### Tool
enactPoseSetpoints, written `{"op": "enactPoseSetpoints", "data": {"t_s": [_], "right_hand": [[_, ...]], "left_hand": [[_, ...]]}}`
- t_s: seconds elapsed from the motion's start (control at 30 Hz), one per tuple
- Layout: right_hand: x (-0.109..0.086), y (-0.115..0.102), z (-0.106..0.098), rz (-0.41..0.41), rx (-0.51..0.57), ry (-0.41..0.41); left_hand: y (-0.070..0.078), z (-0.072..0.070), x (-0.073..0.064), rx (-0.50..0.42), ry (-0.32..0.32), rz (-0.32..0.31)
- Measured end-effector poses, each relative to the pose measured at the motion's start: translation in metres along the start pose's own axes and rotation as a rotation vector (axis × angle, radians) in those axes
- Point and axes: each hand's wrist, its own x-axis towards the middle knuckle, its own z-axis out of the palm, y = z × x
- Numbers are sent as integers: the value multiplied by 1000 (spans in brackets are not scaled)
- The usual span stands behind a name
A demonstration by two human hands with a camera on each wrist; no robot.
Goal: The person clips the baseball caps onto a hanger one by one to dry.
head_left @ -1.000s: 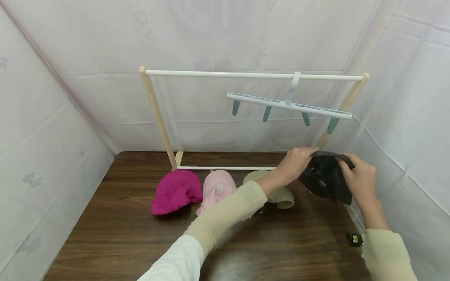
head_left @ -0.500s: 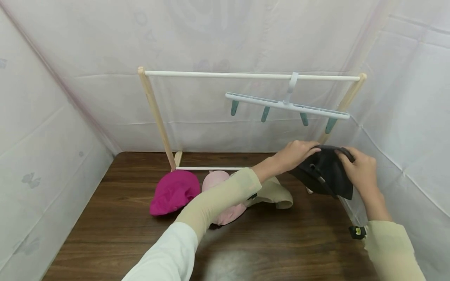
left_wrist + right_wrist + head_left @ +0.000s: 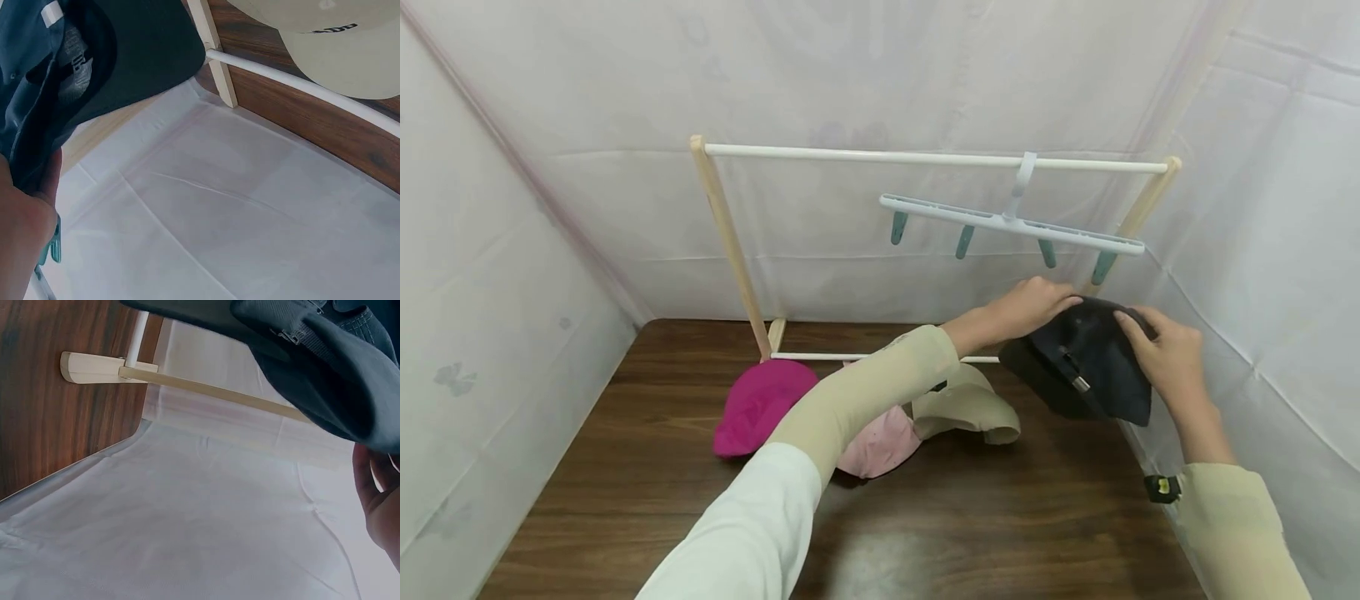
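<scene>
A black baseball cap (image 3: pixel 1097 358) is held up in the air between both hands, just under the right end of a pale blue clip hanger (image 3: pixel 1011 223). My left hand (image 3: pixel 1030 308) pinches its upper left edge. On the other side my right hand (image 3: pixel 1168 354) grips the upper right edge, thumb in front. The strap and metal buckle at the back of the cap face me. In the left wrist view the inside of the cap (image 3: pixel 81 62) and its brim show. Right above the cap hangs the hanger's end clip (image 3: pixel 1103 267), with nothing in it.
The hanger hooks over the white top rail (image 3: pixel 865 156) of a wooden rack (image 3: pixel 730 242). Along the table (image 3: pixel 1000 517) lie a magenta cap (image 3: pixel 760 408), a pink cap (image 3: pixel 880 442) partly behind my left sleeve, and a beige cap (image 3: pixel 966 404). White fabric walls enclose the table.
Both hands have lifted the black cap slightly toward the end clip, the left hand rising most. My left forearm now covers more of the pink cap.
</scene>
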Motion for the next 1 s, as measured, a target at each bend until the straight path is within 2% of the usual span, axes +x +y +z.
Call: {"op": "enactPoseSetpoints", "data": {"t_s": [0.3, 0.4, 0.5, 0.67, 1.0], "right_hand": [[6, 1, 11, 49, -14, -38], [9, 2, 14, 69, -7, -58], [10, 2, 15, 83, -5, -85], [5, 8, 7, 101, -30, -97], [-2, 12, -6, 132, -72, -120]], "left_hand": [[-10, 7, -2, -83, 23, -65], [-13, 9, -1, -90, 44, -91], [-14, 12, 0, -86, 38, -103], [-8, 18, 7, -101, -13, -84], [4, 26, 10, -178, -30, -86]]}}
